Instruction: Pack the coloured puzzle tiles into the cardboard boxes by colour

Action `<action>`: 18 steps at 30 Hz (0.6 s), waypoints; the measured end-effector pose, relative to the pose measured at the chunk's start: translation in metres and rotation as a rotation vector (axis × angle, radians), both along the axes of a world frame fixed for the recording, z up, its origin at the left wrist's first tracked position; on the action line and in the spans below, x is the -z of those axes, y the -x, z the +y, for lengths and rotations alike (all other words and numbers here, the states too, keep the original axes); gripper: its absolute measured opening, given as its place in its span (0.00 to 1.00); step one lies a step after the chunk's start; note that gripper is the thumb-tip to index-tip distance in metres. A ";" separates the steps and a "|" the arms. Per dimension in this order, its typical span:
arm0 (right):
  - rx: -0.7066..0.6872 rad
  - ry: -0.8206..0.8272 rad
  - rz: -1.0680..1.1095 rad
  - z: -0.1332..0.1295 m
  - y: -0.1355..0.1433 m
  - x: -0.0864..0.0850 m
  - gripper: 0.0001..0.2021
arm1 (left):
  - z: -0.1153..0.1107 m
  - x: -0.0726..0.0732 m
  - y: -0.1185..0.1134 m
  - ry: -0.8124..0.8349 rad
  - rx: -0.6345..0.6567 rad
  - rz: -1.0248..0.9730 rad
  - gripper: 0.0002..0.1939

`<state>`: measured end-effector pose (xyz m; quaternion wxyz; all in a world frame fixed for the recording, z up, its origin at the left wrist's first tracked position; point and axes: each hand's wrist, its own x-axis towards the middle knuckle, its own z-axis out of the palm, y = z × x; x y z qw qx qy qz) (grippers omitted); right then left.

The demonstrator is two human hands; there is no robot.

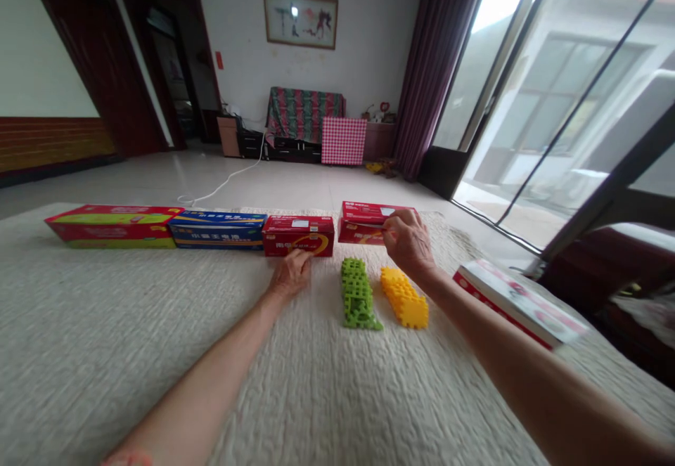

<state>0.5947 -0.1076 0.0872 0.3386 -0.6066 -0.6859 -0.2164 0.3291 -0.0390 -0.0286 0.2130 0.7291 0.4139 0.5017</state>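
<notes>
My right hand (412, 242) grips a red cardboard box (363, 230) at its right end, fingers on the front and top edge. A narrow gap parts this box from a second red box (298, 241) to its left. My left hand (292, 274) reaches to the lower front of that second box, its fingertips against the printed face and not wrapped round it. Left of it, in a row, stand a blue box (217, 233) and a long red and yellow-green box (119, 227). Nearer me lie green interlocking plastic pieces (358, 296) and yellow ones (405, 299).
A white and red box (519, 301) lies at the right, beyond my right forearm. Everything rests on a cream quilted cover (295, 396). Past its far edge is a tiled floor with a white cable (229, 181). Glass doors (569, 100) stand to the right.
</notes>
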 end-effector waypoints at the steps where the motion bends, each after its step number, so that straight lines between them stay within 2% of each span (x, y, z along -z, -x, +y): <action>1: -0.026 -0.007 0.000 -0.011 0.007 -0.006 0.06 | -0.001 -0.002 0.001 0.095 -0.033 -0.119 0.11; 3: -0.081 -0.011 0.005 -0.035 0.024 -0.015 0.06 | -0.007 -0.005 0.006 0.227 -0.096 -0.272 0.11; 6: -0.160 0.004 0.021 -0.070 0.057 -0.021 0.06 | -0.030 -0.012 0.023 0.335 -0.131 -0.373 0.19; 9: -0.226 0.037 0.022 -0.105 0.096 -0.017 0.05 | -0.065 -0.026 0.051 0.490 -0.059 -0.646 0.27; 11: -0.264 0.066 0.013 -0.126 0.122 -0.010 0.05 | -0.091 -0.040 0.070 0.532 0.027 -0.808 0.30; 14: -0.317 0.100 0.008 -0.153 0.156 0.003 0.05 | -0.126 -0.061 0.092 0.479 0.153 -0.786 0.31; 18: -0.326 0.133 0.014 -0.176 0.180 0.018 0.05 | -0.158 -0.074 0.106 0.451 0.235 -0.532 0.32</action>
